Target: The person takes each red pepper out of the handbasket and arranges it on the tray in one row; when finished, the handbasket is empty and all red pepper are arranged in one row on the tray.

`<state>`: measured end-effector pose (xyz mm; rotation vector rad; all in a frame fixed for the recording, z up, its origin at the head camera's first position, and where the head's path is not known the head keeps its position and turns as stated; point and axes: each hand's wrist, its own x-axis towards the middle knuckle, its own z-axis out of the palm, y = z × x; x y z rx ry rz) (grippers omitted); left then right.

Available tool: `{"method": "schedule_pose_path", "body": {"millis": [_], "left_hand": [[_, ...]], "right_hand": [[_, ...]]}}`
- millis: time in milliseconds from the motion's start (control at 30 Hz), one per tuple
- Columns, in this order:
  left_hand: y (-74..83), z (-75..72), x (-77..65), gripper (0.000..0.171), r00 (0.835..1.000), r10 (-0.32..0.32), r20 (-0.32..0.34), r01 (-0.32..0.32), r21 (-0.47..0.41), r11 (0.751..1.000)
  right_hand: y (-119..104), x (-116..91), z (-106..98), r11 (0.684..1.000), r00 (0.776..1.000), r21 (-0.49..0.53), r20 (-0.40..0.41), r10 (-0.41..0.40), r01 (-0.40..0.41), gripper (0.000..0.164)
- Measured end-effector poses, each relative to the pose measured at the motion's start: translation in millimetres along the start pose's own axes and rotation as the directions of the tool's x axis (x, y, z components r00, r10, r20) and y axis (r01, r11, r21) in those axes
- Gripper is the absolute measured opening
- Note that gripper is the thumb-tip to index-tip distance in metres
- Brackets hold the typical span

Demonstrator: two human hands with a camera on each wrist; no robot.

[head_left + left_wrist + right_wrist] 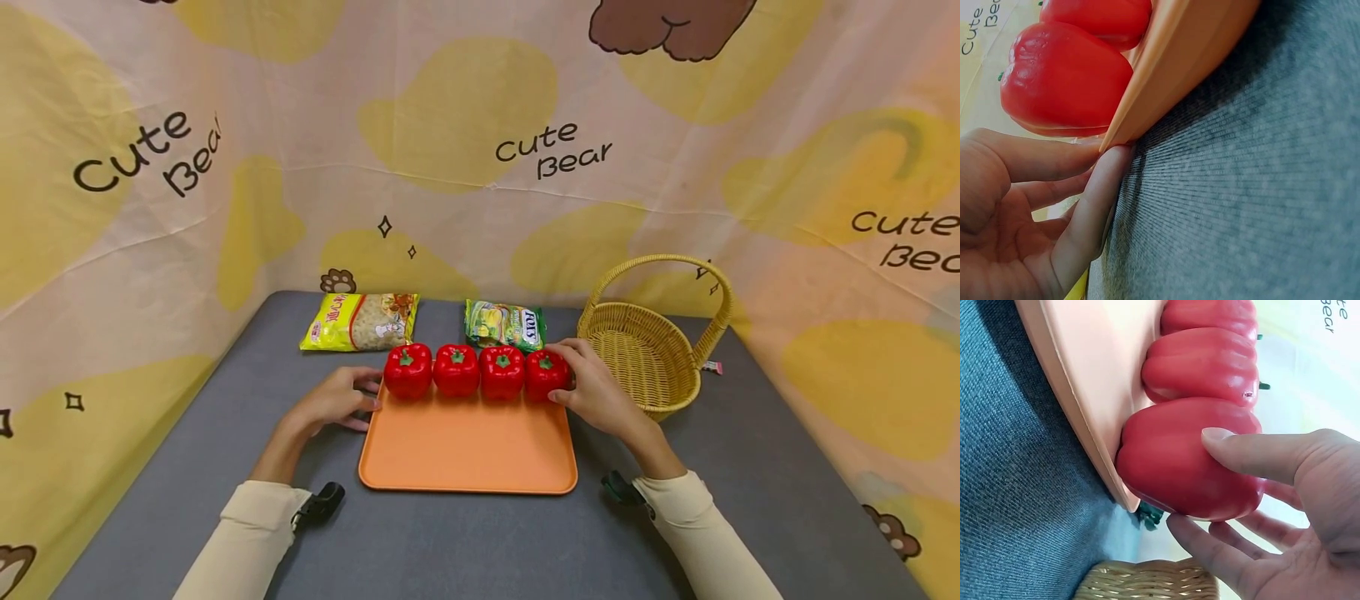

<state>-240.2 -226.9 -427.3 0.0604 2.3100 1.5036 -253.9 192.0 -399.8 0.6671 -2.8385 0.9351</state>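
Several glossy red bell peppers with green stems, among them the leftmost bell pepper (408, 372), stand in a row along the far side of an orange tray (465, 450). My right hand (598, 390) holds the rightmost bell pepper (542, 385) from its right side; in the right wrist view the thumb lies across that pepper (1179, 456) and the fingers are round its other side. At the tray's far left corner, my left hand (336, 398) pinches the rim. The left wrist view shows thumb and finger meeting at the tray's edge (1154, 81), just beside a pepper (1066, 78).
A yellow snack bag (363, 322) lies behind the tray to the left, and a green packet (504, 323) behind its middle. To the right stands a wicker basket (637, 358) with a tall handle. A small pink wrapper (712, 367) lies beside it on the grey table (465, 550).
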Motion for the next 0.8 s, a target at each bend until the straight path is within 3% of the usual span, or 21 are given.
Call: {"method": "schedule_pose_path", "body": {"millis": [567, 733, 800], "left_hand": [[0.9, 0.1, -0.1, 0.066, 1.000, 0.004, 0.005, -0.004, -0.003, 1.000], [1.5, 0.9, -0.3, 0.066, 1.000, 0.013, -0.001, -0.013, 0.016, 1.000], [2.5, 1.4, -0.5, 0.065, 1.000, 0.018, -0.008, -0.018, 0.042, 0.999]], "right_hand": [[0, -5, -5, 1.000, 1.000, 0.008, 0.005, -0.005, 0.005, 0.071], [1, -12, -17, 0.998, 1.000, 0.062, 0.011, 0.010, -0.010, 0.074], [3, -18, -26, 0.999, 1.000, 0.039, -0.008, -0.005, 0.005, 0.074]]}}
